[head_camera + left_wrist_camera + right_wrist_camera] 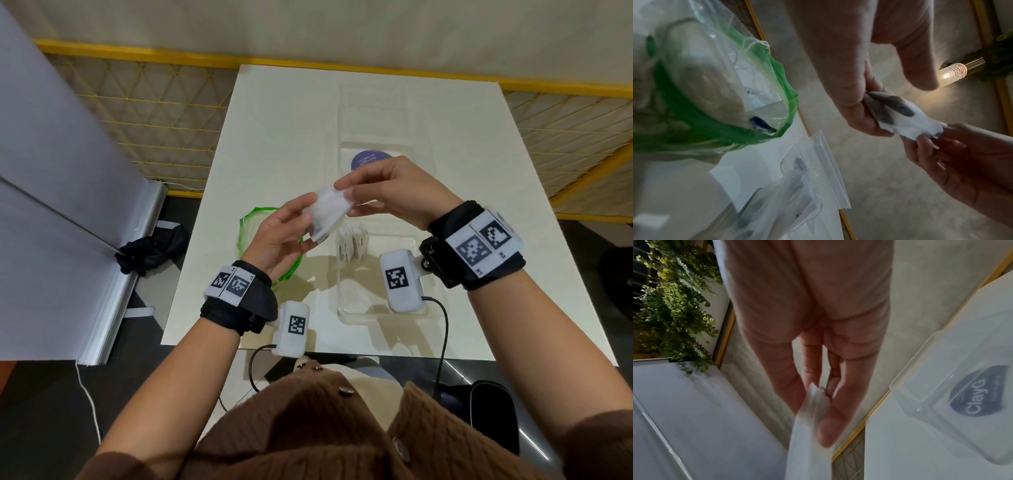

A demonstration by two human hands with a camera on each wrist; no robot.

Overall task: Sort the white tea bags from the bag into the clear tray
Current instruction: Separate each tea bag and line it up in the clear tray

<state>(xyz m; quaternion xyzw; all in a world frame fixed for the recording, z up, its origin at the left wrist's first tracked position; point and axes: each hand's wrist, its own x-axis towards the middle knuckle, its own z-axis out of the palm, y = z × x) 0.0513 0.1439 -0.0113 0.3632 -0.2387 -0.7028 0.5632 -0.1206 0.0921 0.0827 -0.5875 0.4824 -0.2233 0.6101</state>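
Now, hands: my left hand [279,233] and right hand [387,192] both pinch one white tea bag [329,212].
Next: I'd release left, lower it flat into the clear tray [342,308], beside the sorted bags [352,243].

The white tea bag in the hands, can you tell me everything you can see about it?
The white tea bag is a small, flat pouch of thin, soft-looking paper, with dark patches showing through it in the left wrist view. It is held up in the air above the white table, between the green-rimmed bag and the clear tray. The left hand pinches its lower end and the right hand pinches its upper end. It looks a little crumpled, and nothing else touches it.
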